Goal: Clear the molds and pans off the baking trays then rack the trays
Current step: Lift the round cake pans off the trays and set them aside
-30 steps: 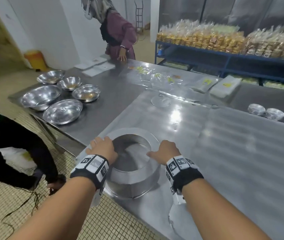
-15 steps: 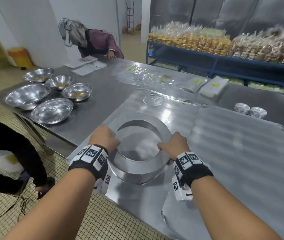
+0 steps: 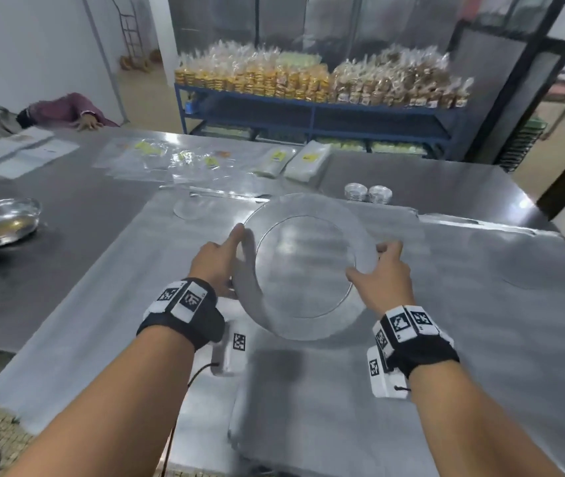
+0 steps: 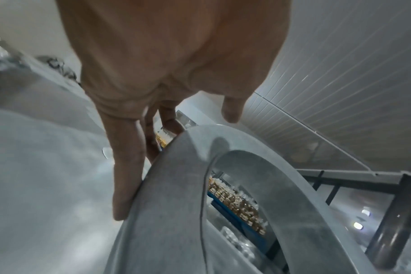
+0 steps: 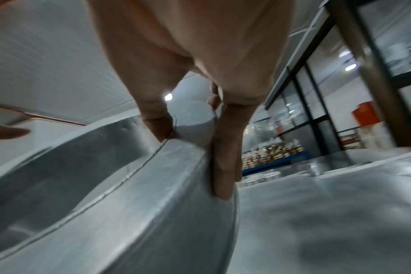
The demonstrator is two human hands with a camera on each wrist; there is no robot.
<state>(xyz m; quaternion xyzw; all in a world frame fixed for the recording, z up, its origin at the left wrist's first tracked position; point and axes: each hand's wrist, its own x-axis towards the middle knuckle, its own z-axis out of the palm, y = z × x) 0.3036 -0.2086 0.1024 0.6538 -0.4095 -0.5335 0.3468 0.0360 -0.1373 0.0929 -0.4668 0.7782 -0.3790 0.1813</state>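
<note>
Round metal pan point(image 3: 303, 266) is held in the air above the baking tray point(image 3: 480, 321), tilted, open mouth facing away toward 12 o'clock. It looks like an open ring: shelf and table show through it in the left wrist view. Nothing inside it.

Left hand point(image 3: 217, 261) grips the pan's rim at 9 o'clock, fingers point(image 4: 127, 166) laid straight along the outer wall, thumb hooked over the edge. Right hand point(image 3: 382, 275) is clamped on the rim at 3 o'clock, thumb point(image 5: 156, 120) on the inner side, fingers point(image 5: 224, 163) down the outside wall.

The tray is flat, bare metal, lying on the steel table point(image 3: 67, 215) under both arms. A faint round mark shows on the tray at 3 o'clock.

At 12 o'clock past the tray: two short stacks of small foil cups point(image 3: 368, 193), contents not readable. At 11 o'clock a clear round lid point(image 3: 190, 210) lies flat, plastic bags point(image 3: 157, 156) beyond it. At 9 o'clock sit steel bowls point(image 3: 2, 220), one with a yellowish smear inside. Blue shelf point(image 3: 312, 108) at 12 o'clock holds bagged baked goods point(image 3: 308, 77). Another person's hand point(image 3: 86, 123) rests on the table at 10 o'clock.
</note>
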